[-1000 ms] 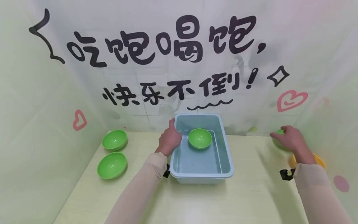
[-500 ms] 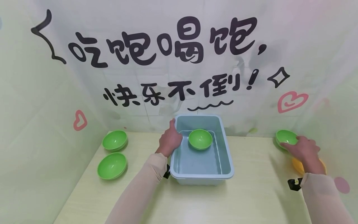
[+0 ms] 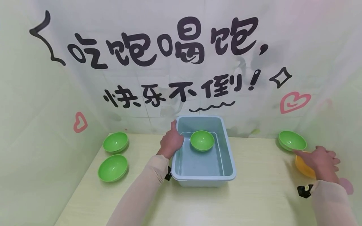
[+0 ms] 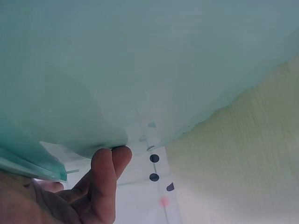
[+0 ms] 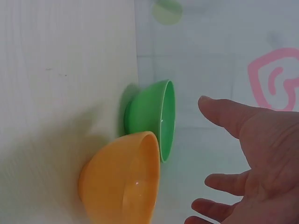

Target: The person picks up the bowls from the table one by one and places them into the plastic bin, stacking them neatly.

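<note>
A light blue plastic basin (image 3: pixel 203 163) stands mid-table with a green bowl (image 3: pixel 202 140) inside it. My left hand (image 3: pixel 172 140) grips the basin's left rim; in the left wrist view its fingers (image 4: pixel 103 177) bend below the rim against the outer wall. At the right, my right hand (image 3: pixel 322 161) hovers over an orange bowl (image 3: pixel 304 168) and partly hides it. Its fingers are spread and hold nothing. Another green bowl (image 3: pixel 292 140) sits just behind the orange one. In the right wrist view the orange bowl (image 5: pixel 121 182) stands upright, apart from the hand.
Two more green bowls, one farther back (image 3: pixel 116 142) and one nearer (image 3: pixel 113 168), sit at the table's left side. A printed white cloth (image 3: pixel 158 119) closes off the back, and pale cloth walls flank the pale wooden table (image 3: pixel 254 194).
My right hand has moved right and nearer from the far-right green bowl to above the orange bowl, uncovering that green bowl. The left hand and basin have stayed in place.
</note>
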### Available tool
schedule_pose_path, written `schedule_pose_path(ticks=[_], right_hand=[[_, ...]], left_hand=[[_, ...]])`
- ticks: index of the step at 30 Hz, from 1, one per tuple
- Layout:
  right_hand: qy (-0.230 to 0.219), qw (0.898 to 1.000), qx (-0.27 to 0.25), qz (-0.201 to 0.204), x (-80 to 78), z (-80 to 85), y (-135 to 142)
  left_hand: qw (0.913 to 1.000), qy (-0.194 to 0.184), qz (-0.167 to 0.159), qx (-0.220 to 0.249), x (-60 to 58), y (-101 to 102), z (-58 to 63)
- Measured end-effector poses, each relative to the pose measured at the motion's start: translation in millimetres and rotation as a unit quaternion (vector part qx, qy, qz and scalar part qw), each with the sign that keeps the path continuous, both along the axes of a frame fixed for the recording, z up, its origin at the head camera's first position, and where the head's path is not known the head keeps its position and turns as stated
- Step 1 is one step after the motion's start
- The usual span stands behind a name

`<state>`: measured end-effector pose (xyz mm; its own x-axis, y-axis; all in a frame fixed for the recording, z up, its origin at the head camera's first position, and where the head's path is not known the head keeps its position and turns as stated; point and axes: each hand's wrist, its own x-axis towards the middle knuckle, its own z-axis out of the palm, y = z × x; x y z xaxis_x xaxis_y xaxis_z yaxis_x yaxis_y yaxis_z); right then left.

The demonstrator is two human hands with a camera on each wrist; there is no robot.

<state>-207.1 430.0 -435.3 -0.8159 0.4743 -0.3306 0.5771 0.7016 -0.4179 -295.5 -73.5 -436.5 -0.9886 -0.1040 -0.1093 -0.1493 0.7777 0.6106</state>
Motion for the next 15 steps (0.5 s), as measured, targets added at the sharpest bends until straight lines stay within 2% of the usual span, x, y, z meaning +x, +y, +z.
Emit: schedule_pose_path(ticks=[15], right_hand=[[-0.030,0.999,0.000,-0.035,9.2,-16.5,10]], left_hand=[[1.0000,0.001,0.003,0.006,-1.4,1,-2.0]])
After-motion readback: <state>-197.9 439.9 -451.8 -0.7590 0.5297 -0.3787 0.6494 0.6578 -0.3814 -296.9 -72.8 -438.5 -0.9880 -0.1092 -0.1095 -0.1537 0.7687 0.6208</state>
